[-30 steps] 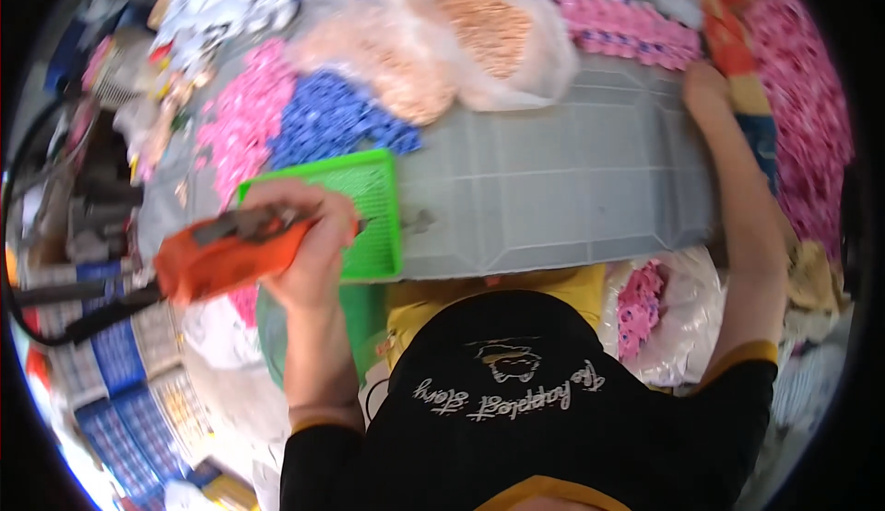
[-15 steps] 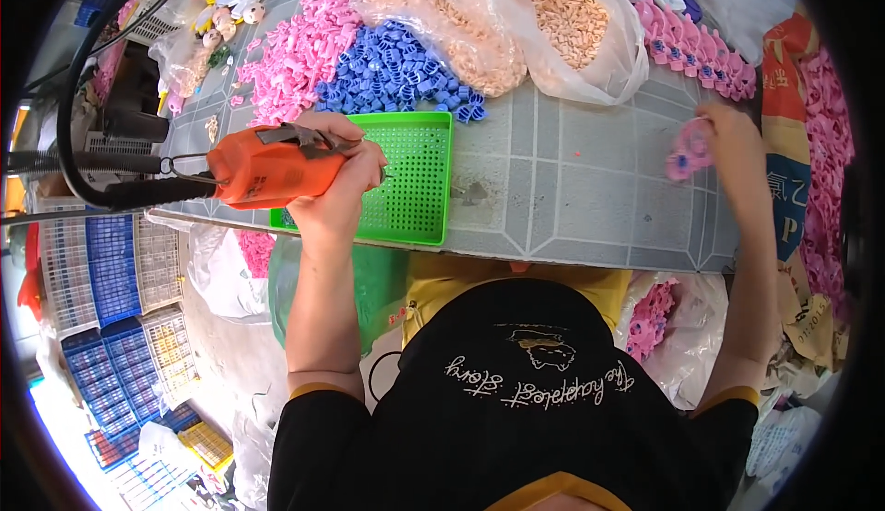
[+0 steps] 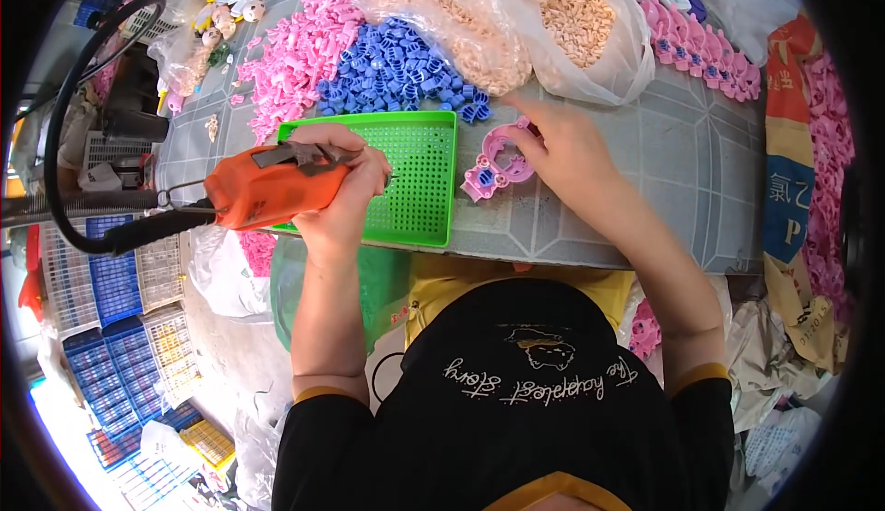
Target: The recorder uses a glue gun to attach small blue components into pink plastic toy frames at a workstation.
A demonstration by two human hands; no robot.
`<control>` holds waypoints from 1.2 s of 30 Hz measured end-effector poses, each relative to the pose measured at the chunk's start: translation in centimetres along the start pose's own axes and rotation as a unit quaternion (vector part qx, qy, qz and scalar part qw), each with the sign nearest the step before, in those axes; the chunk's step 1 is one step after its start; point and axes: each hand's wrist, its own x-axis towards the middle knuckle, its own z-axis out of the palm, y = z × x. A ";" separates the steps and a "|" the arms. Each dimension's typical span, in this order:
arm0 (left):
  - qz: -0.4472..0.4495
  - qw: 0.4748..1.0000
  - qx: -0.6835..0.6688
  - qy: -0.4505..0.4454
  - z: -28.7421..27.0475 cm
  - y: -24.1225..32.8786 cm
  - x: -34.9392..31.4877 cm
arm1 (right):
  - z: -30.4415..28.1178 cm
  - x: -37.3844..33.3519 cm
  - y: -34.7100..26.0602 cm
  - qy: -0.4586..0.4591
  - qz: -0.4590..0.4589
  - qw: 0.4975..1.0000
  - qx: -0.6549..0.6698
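- right hand [image 3: 570, 147]: fingers pinching a pink toy [image 3: 489, 163], blue part [image 3: 486, 178] already on it, just right of the green tray [image 3: 424, 175];
- left hand [image 3: 343, 209]: fingers wrapped round an orange tool [image 3: 272, 188], by the tray's left side;
- blue pieces [image 3: 392, 67] remain loose beyond the tray; similar toys [image 3: 705, 58] line up well right.

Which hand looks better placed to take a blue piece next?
Probably the right hand: it sits close to the blue pieces, though holding a pink ring-shaped part. The left hand is wrapped around an orange tool.
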 end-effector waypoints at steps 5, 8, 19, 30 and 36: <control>0.002 1.000 0.002 0.013 -0.1 -0.3 -0.1 | 1.0 -1.1 0.3 0.032 0.122 0.974 0.189; 0.007 1.000 -0.016 0.006 -0.1 -0.4 -0.2 | 1.6 -1.6 0.5 0.049 0.127 0.972 0.191; -0.009 1.000 -0.006 0.025 0.6 -0.1 -0.1 | 2.6 -1.9 0.6 0.080 0.059 0.992 0.073; 0.076 0.995 -0.052 -0.027 4.6 3.8 0.4 | 2.8 -1.4 0.8 0.089 0.044 0.995 -0.012; 0.010 0.988 -0.113 -0.106 6.7 2.5 0.2 | 3.3 -1.3 1.1 0.100 0.056 0.993 -0.014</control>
